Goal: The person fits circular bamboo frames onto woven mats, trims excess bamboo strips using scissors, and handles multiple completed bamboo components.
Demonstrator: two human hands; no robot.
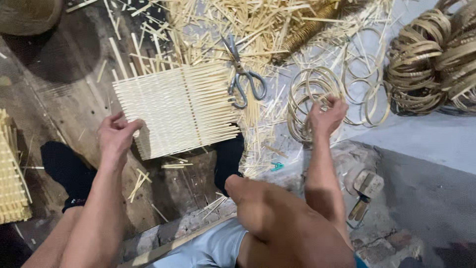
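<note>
While the person is sitting low over the floor [64, 114], a stack of woven mats [11, 173] is lying at the far left edge, which suggests earlier pieces are already made. Next to it, the left hand [115, 136] is resting on the lower left corner of a pale square mat [178, 109], its fingers [119, 121] curled and pinching the mat's edge. The mat is lying flat on the dark wooden floor in front of the person's feet, tilted a little, with a dark sock beside each lower corner. It is looking tightly woven: thin, straw-coloured strips are running across it, a few upright strips are binding them through the middle, and loose ends are sticking out along every side, so I am judging the flat weave as largely done and the edges as not yet trimmed or bound. Just beyond its upper right corner, grey scissors [244, 79] are lying on a heap of cut offcuts [258, 25], untouched. Further right, the right hand [327, 116] is reaching into a loose pile of thin pale hoops [367, 84], its fingers [331, 103] bent and closing on one or two of them; how firm the grip is I cannot tell. At the far right, a darker bundle of coiled strip [431, 54] is sitting on the grey ground, well apart from the mat.
</note>
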